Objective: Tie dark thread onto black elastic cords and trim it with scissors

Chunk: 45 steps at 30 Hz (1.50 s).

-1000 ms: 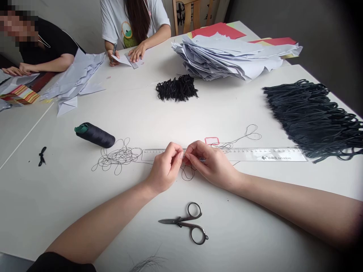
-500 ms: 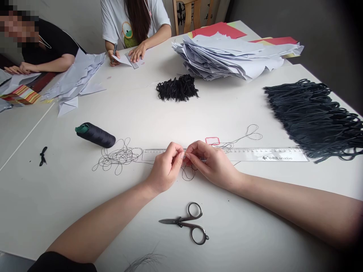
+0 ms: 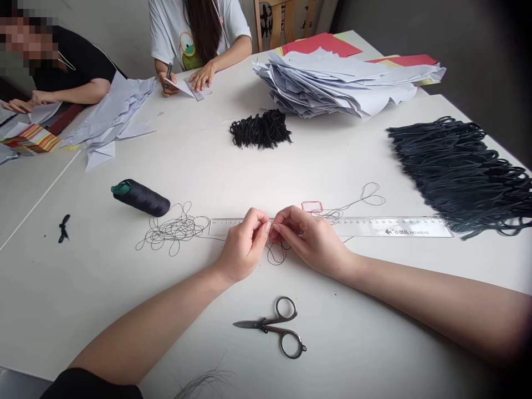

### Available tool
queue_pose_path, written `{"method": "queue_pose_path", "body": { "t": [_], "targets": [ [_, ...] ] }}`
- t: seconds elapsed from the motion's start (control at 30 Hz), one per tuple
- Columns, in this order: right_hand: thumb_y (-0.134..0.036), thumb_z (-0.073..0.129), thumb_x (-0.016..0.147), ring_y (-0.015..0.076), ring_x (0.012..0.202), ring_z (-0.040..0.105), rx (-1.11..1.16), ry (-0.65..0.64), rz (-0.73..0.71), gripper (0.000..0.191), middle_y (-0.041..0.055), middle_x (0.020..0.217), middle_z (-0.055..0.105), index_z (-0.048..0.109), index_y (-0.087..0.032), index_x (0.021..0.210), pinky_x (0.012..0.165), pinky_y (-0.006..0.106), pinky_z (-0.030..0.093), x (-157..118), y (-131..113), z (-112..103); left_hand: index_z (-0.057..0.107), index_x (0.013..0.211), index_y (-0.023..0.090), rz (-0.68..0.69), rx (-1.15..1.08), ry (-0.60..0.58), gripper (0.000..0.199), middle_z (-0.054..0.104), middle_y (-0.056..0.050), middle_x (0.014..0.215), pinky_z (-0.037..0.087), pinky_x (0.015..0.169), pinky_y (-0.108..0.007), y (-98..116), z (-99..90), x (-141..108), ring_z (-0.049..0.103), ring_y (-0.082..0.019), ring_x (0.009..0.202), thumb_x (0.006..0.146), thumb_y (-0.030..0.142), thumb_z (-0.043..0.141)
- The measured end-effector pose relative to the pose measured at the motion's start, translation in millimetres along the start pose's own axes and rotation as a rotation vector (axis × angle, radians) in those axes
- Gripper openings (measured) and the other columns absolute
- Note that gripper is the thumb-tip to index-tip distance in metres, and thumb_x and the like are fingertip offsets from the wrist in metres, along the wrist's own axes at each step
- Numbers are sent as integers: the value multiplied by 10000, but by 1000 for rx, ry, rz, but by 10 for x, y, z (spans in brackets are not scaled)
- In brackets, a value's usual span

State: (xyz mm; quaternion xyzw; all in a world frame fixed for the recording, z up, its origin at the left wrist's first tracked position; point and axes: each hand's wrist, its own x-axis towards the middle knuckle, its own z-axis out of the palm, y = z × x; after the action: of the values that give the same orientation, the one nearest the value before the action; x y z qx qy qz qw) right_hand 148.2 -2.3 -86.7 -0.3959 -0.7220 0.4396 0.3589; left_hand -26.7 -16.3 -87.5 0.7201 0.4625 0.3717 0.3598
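Left grip (image 3: 244, 246) and right grip (image 3: 311, 241) both pinching black thread (image 3: 277, 255), featherlight and limp, so they're holding it very short.

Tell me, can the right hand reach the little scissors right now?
Probably yes. The scissors lie just in front of the right hand, and no object seems to be in the way. But it would likely have to let go first, because it is pinching something small with the left hand.

Long white table (image 3: 83, 221), wooden chair (image 3: 274, 22) behind, plain grey walls (image 3: 394, 33).
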Motion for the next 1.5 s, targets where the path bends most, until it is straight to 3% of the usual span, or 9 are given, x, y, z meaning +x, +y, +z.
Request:
{"method": "queue_pose_path", "body": {
  "t": [0.83,1.5],
  "targets": [
    [-222,457,941,110,592,570,-66,-7,-5,80,0,709,623,505,-194,884,539,221,439,-5,-38,-10,427,867,216,-24,15,-25,146,472,61,615,350,503,-216,12,-20,-10,435,-84,496,987,294,399],
    [-239,464,942,129,628,603,-20,8,2,77,10,730,638,515,-208,892,576,244,486,-1,-33,5,430,863,214,-52,-6,-18,146,501,52,627,364,511,-221,23,-22,2,441,-88,509,981,295,406]
  ]
}}
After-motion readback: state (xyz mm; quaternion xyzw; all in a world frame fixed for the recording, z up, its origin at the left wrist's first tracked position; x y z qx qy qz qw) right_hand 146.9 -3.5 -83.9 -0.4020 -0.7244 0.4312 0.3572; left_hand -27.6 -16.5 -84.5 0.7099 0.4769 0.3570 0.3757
